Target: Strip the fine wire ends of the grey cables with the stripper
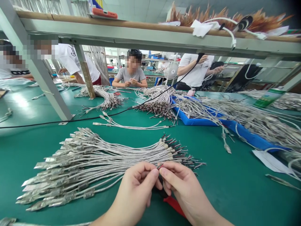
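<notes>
My left hand (pixel 137 185) and my right hand (pixel 181 185) meet at the lower middle, fingers pinched together on the stripped wire end of a grey cable (pixel 160 165). A red-handled tool (pixel 174 204) lies under my right hand, partly hidden; I cannot tell whether the hand grips it. Just beyond my fingers lies a large bundle of grey cables (pixel 94 160) with metal connectors fanned to the left and coloured wire ends to the right, on the green table (pixel 218 188).
Blue trays (pixel 246 135) heaped with more cables stand at the right, and other cable bundles (pixel 160 102) lie farther back. A slanted metal post (pixel 49 88) holds an overhead shelf. White paper (pixel 270 161) lies at the right. Several other people work across the table.
</notes>
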The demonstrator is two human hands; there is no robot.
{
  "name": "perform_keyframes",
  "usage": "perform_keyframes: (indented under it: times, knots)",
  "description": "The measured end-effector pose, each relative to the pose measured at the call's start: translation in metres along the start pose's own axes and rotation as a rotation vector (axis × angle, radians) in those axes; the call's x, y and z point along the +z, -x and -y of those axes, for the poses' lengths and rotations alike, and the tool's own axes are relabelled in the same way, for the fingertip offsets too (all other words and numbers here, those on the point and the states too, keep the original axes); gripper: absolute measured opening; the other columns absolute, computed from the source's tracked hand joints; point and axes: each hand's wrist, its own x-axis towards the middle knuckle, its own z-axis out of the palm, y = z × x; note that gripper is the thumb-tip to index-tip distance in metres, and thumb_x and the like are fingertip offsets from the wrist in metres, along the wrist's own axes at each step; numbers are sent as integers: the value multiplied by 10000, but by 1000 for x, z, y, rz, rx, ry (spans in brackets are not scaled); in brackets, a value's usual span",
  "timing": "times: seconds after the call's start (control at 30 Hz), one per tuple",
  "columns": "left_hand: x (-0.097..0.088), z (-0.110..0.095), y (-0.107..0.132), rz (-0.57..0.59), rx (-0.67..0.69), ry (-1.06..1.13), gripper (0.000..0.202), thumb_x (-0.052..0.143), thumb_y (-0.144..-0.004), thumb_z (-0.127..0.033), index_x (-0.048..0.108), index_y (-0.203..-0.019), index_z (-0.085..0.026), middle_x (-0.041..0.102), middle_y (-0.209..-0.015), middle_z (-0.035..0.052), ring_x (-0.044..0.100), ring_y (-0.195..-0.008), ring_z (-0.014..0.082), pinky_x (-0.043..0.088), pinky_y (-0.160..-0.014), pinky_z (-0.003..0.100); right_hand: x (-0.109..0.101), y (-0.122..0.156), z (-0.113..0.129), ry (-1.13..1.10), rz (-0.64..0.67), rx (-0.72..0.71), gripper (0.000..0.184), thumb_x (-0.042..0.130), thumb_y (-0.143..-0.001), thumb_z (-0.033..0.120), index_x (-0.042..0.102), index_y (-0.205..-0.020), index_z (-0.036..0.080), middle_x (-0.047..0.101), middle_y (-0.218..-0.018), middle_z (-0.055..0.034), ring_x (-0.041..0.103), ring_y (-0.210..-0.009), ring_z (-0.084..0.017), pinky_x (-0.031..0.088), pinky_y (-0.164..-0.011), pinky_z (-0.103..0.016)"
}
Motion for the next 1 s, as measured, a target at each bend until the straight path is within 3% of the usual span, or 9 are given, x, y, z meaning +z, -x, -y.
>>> perform_keyframes:
  times: [0.2, 0.47, 0.77, 1.0]
  knots:
    - [0, 2, -3, 28, -4, 34, 347, 627, -832, -470, 571, -788, -130, 636, -632, 25, 393, -355, 25, 254, -352, 138, -1, -1, -2, -3, 18, 9, 277, 801, -751, 420, 702, -766, 161, 517, -492, 24, 461, -483, -124, 371, -452, -225]
    - [2, 1, -2, -48, 13, 66, 372, 656, -801, -494, 567, -855, -136, 662, -663, 35, 384, -335, 21, 245, -329, 131, 2, -1, 0, 18, 25, -13, 285, 784, -770, 433, 709, -773, 158, 511, -508, 23, 434, -482, -113, 367, -448, -217]
    - [1, 1, -3, -25, -27, -8, 312, 663, -793, -439, 590, -751, -138, 641, -621, 25, 376, -333, 30, 217, -320, 142, 1, 0, -1, 35, 9, -8, 283, 777, -778, 419, 661, -739, 164, 513, -486, 32, 461, -480, -121, 370, -468, -223]
    - [1, 0, -4, -1, -6, 88, 298, 707, -768, -422, 606, -711, -147, 592, -504, -19, 303, -354, 23, 209, -372, 150, 1, -2, -2, 26, 25, 13, 317, 786, -752, 460, 669, -770, 166, 510, -465, 37, 460, -441, -120, 356, -437, -220]
